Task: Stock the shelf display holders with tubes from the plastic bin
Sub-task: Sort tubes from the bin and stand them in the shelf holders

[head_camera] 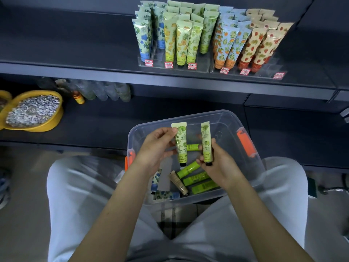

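Two green tubes are being held upright above the clear plastic bin (222, 129): the left hand (154, 148) is pinching the left tube (181, 142) in its fingers, and the right hand (219, 165) is gripping the right tube (206, 140) with curled fingers. Loose tubes (196, 179) are lying in the bin, and the display holders (198, 67) on the upper shelf are carrying rows of upright tubes.

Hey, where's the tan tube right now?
In the head view, the tan tube lies on the floor of the clear plastic bin, between a blue-flowered tube on its left and green tubes on its right.
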Tool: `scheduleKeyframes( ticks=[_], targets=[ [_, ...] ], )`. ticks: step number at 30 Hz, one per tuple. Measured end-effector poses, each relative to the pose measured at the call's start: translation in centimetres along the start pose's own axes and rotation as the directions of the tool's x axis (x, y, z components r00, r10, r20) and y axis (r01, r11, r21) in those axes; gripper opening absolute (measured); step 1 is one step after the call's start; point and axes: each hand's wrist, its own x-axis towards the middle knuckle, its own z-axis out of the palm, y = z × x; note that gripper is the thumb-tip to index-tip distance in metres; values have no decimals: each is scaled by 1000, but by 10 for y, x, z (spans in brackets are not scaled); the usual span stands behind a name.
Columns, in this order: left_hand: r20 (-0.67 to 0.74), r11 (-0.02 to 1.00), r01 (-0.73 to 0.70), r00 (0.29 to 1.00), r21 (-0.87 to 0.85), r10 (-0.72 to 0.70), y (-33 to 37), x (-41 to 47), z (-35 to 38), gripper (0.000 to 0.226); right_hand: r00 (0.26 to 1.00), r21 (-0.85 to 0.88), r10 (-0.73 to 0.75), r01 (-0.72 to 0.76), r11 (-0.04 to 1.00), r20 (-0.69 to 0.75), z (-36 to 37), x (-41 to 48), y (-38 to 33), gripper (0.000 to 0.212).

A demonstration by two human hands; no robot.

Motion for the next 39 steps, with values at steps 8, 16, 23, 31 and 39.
scheduleKeyframes(
  ticks=[8,16,23,31,39],
  targets=[
    [-23,993,-96,995,-68,95,25,-4,7,14,985,-55,-81,90,994,153,27,-8,-36,44],
    [-30,968,-241,970,-66,239,64,-7,9,12,953,-383,-293,302,873,83,64,-10,-71,31],
    [0,948,-307,951,-79,308,96,0,14,12,848,-603,-528,448,660,52,89,-5,-109,23],
    [69,966,-253,964,-62,257,120,15,29,9,778,-579,-623,547,604,86,115,3,-175,25],
    [116,984,-152,980,-90,162,127,31,33,12,667,-816,-708,530,233,232,130,22,-222,9]
  ],
)
